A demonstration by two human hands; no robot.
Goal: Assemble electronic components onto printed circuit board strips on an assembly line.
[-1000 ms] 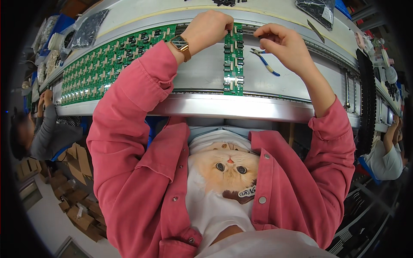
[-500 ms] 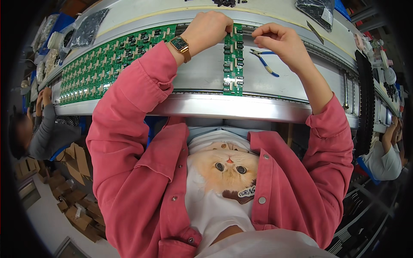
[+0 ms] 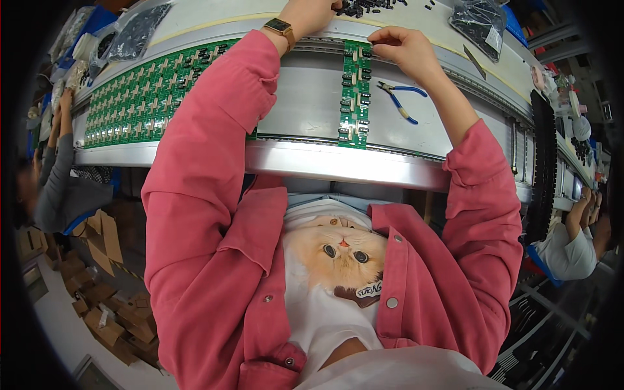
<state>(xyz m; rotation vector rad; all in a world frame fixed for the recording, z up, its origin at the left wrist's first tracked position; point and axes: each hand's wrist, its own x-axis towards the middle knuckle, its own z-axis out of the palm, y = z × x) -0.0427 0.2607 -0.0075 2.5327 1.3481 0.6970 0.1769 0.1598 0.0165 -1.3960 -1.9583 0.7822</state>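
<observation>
Stretched to the far side of the bench, my left hand has its bent fingertips at the edge of a pile of small black components. Its fingers look closed, and whatever they hold cannot be made out. A narrow green circuit board strip with black and pale parts lies across the metal rails in front of me. My right hand is at the strip's far end, thumb and forefinger pinched together; what is between them is too small to name. Blue-handled cutting pliers lie open just right of the strip.
A block of several green circuit boards fills the rails on the left. Bagged parts lie at the far left, another bag at the far right. Tweezers rest near the far rail. Other people sit at both sides.
My left hand has left the strip's far end and moved away from me to the black pile. My right hand has come in to the strip's far end. The view has shifted slightly.
</observation>
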